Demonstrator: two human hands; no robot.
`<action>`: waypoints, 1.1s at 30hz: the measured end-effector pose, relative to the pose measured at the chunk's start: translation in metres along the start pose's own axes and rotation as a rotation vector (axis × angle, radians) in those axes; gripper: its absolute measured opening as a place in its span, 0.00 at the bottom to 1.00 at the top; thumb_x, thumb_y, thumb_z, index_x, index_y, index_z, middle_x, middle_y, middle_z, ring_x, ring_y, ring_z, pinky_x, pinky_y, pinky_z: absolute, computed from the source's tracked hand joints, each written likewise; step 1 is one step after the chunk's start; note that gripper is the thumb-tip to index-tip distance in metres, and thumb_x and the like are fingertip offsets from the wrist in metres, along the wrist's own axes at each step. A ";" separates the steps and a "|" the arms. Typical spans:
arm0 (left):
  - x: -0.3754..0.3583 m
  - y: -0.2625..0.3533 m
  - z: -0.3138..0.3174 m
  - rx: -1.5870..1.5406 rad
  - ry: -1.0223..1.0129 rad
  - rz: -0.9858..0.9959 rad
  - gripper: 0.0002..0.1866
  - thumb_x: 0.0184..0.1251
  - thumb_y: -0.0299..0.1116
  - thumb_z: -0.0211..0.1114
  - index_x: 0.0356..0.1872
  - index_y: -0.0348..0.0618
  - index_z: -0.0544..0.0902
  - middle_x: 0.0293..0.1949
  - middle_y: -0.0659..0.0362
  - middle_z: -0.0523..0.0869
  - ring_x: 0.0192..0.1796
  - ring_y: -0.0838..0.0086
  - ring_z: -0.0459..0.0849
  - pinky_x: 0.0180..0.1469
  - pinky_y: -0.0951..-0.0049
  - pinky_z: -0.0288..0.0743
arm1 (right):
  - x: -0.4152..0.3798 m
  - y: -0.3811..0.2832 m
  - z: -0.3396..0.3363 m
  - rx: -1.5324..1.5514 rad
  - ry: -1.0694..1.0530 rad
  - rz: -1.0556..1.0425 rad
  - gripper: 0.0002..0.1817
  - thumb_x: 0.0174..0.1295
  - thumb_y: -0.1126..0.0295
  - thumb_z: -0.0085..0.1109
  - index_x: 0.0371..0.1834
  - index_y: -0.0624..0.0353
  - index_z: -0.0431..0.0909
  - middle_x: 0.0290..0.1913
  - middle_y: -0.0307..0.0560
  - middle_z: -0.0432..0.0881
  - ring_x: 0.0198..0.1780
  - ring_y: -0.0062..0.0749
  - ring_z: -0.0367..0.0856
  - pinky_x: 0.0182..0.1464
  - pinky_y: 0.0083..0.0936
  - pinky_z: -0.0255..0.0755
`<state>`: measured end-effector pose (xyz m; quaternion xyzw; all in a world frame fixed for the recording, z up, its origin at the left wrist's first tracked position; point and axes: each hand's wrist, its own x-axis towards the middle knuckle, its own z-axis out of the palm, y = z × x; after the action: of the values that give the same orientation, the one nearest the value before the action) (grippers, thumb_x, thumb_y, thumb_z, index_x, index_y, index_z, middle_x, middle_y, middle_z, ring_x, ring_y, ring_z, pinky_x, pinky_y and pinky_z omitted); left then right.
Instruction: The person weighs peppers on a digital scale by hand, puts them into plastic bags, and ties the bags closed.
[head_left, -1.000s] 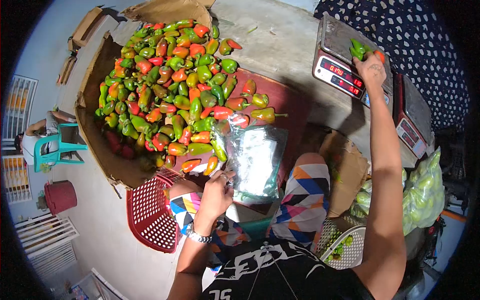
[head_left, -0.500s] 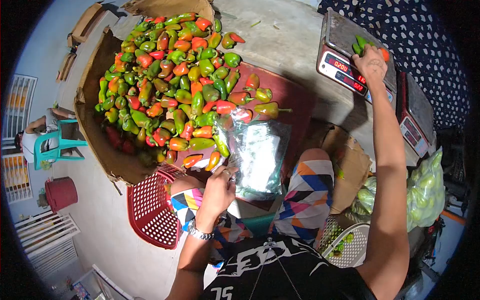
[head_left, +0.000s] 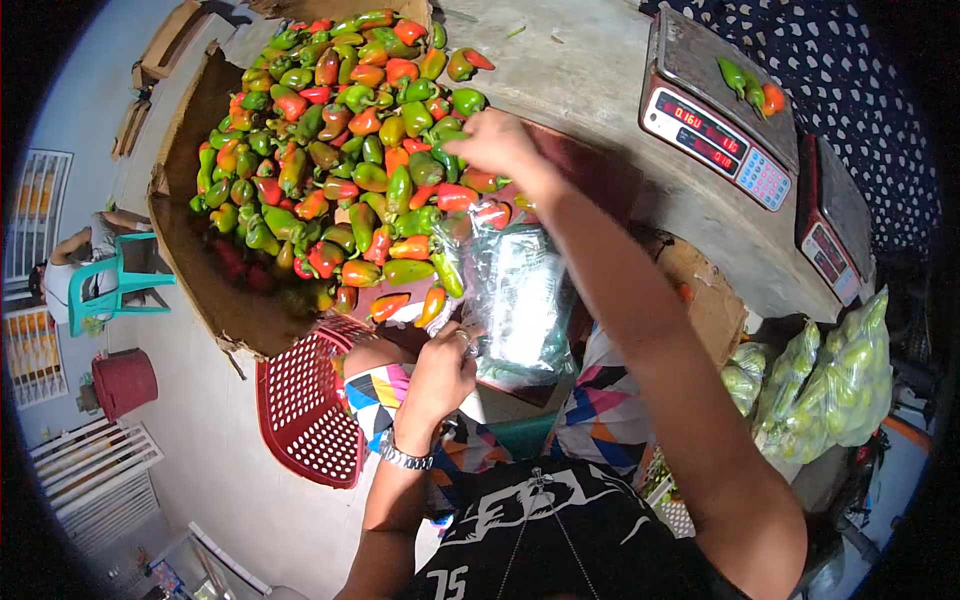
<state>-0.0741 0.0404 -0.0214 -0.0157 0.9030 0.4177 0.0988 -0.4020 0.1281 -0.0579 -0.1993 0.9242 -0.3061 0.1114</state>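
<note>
A big heap of green, orange and red peppers (head_left: 340, 150) lies on flattened cardboard (head_left: 200, 280). My right hand (head_left: 500, 145) is blurred over the heap's right edge, fingers curled down onto the peppers; whether it grips one is unclear. My left hand (head_left: 445, 375) pinches the near corner of a stack of clear plastic bags (head_left: 520, 300) on my lap. Three peppers (head_left: 750, 85) rest on the pan of a digital scale (head_left: 715, 110) at the upper right.
A second scale (head_left: 830, 230) sits right of the first. Bags of green peppers (head_left: 840, 380) hang at the right. A red plastic basket (head_left: 305, 410) stands by my left knee. Far left are a red bucket (head_left: 125, 385) and a person on a teal chair (head_left: 110, 285).
My right hand left the peppers on the scale pan and swung left to the heap. The scale reading changed. My left hand stayed on the plastic bags.
</note>
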 end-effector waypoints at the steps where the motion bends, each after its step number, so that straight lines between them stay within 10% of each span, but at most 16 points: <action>1: 0.001 0.000 -0.001 -0.002 -0.008 -0.009 0.23 0.55 0.13 0.61 0.54 0.33 0.86 0.43 0.44 0.86 0.41 0.50 0.88 0.45 0.61 0.81 | -0.019 -0.034 -0.004 0.050 0.097 0.106 0.34 0.54 0.43 0.75 0.54 0.60 0.87 0.53 0.61 0.89 0.55 0.54 0.89 0.62 0.44 0.80; 5: -0.003 -0.005 -0.006 -0.012 -0.021 -0.021 0.24 0.54 0.12 0.62 0.55 0.34 0.85 0.44 0.44 0.86 0.42 0.50 0.88 0.45 0.61 0.81 | -0.031 -0.046 0.031 0.287 0.264 -0.168 0.27 0.60 0.55 0.73 0.56 0.63 0.83 0.55 0.57 0.85 0.63 0.54 0.81 0.68 0.43 0.73; 8: -0.004 -0.002 -0.007 -0.025 -0.027 -0.027 0.25 0.53 0.12 0.62 0.56 0.34 0.85 0.44 0.44 0.85 0.43 0.49 0.87 0.47 0.60 0.81 | -0.038 -0.013 0.022 -0.100 0.345 -0.226 0.25 0.60 0.60 0.70 0.57 0.63 0.83 0.55 0.56 0.84 0.60 0.54 0.81 0.67 0.45 0.73; 14: -0.004 -0.001 -0.007 -0.034 -0.049 -0.018 0.26 0.52 0.12 0.62 0.56 0.34 0.85 0.45 0.43 0.85 0.50 0.44 0.86 0.54 0.56 0.80 | -0.039 0.040 0.016 -0.142 0.159 -0.255 0.13 0.55 0.67 0.69 0.43 0.57 0.90 0.53 0.50 0.85 0.65 0.50 0.75 0.68 0.47 0.72; 19: -0.002 -0.006 -0.003 -0.052 -0.031 0.013 0.25 0.52 0.13 0.61 0.56 0.34 0.85 0.45 0.42 0.85 0.50 0.43 0.85 0.54 0.54 0.80 | -0.042 0.051 0.021 -0.213 0.236 -0.236 0.25 0.46 0.67 0.77 0.52 0.56 0.87 0.64 0.51 0.78 0.69 0.54 0.73 0.72 0.44 0.70; 24: -0.003 -0.008 -0.002 -0.044 -0.028 0.018 0.24 0.53 0.13 0.60 0.54 0.32 0.85 0.47 0.41 0.86 0.50 0.41 0.85 0.55 0.54 0.81 | -0.060 -0.013 0.009 -0.016 0.500 -0.560 0.15 0.51 0.72 0.63 0.44 0.58 0.85 0.51 0.49 0.82 0.58 0.52 0.77 0.60 0.50 0.72; 30: -0.004 -0.012 0.001 0.079 -0.089 0.017 0.22 0.52 0.15 0.60 0.51 0.31 0.85 0.46 0.36 0.86 0.52 0.37 0.85 0.60 0.50 0.79 | -0.131 -0.103 0.148 -0.189 -0.332 -0.967 0.17 0.70 0.65 0.51 0.56 0.53 0.84 0.48 0.48 0.88 0.56 0.45 0.85 0.54 0.45 0.80; 33: -0.005 -0.016 0.003 0.012 -0.084 0.027 0.22 0.49 0.16 0.62 0.50 0.31 0.86 0.49 0.34 0.86 0.55 0.36 0.84 0.62 0.49 0.79 | -0.139 -0.126 0.163 -0.337 -0.281 -0.959 0.22 0.70 0.63 0.50 0.64 0.56 0.77 0.46 0.48 0.89 0.62 0.46 0.81 0.62 0.44 0.72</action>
<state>-0.0667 0.0317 -0.0347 0.0147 0.9007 0.4140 0.1308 -0.1861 0.0111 -0.0980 -0.6540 0.7418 -0.1403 0.0479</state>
